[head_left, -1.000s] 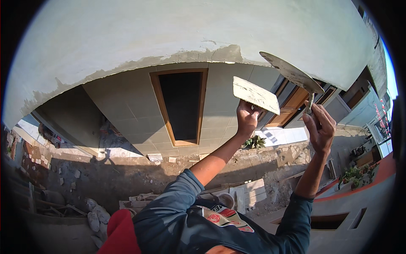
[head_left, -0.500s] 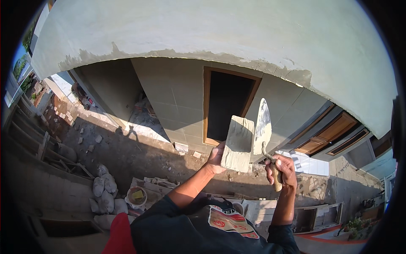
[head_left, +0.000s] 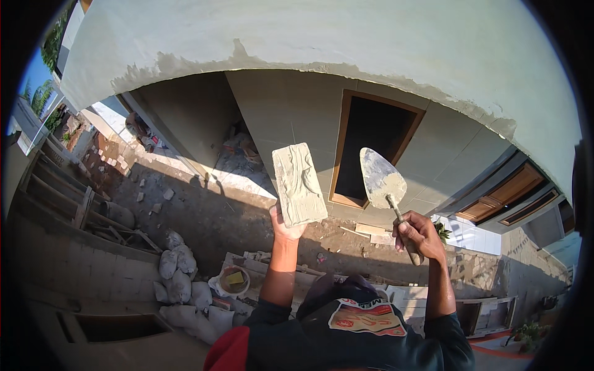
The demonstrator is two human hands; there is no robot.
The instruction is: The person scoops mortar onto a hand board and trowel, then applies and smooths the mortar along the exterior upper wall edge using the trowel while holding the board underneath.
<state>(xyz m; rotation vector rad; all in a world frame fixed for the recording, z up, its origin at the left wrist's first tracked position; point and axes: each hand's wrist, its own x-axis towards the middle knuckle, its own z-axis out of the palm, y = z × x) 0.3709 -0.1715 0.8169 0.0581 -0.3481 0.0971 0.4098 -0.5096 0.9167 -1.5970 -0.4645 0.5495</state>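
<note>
My left hand (head_left: pixel 286 227) is closed beneath a rectangular plastering float (head_left: pixel 299 185). Wet, ridged grey plaster coats its upper face; the float hides its handle and most of my fingers. To the right, my right hand (head_left: pixel 422 236) is wrapped round the wooden handle of a pointed trowel (head_left: pixel 376 175). The trowel's blade points up and away, with plaster smeared mostly near its neck. A gap separates float and blade. Beyond both, a pale plastered wall (head_left: pixel 322 34) fills the top, with a darker, ragged damp band (head_left: pixel 247 60) along its lower edge.
Below the wall edge are a dark doorway (head_left: pixel 375 148) with a wooden frame and a brown door (head_left: pixel 502 191). Filled sacks (head_left: pixel 177 263), a bucket (head_left: pixel 234 281) with something yellow inside, and planks lie on the lower left. Rubble (head_left: pixel 168 194) dots the ground.
The float has moved left, away from the trowel. My right hand has turned the trowel so its blade face shows broadly and tilts left. The surroundings have shifted rightward in view.
</note>
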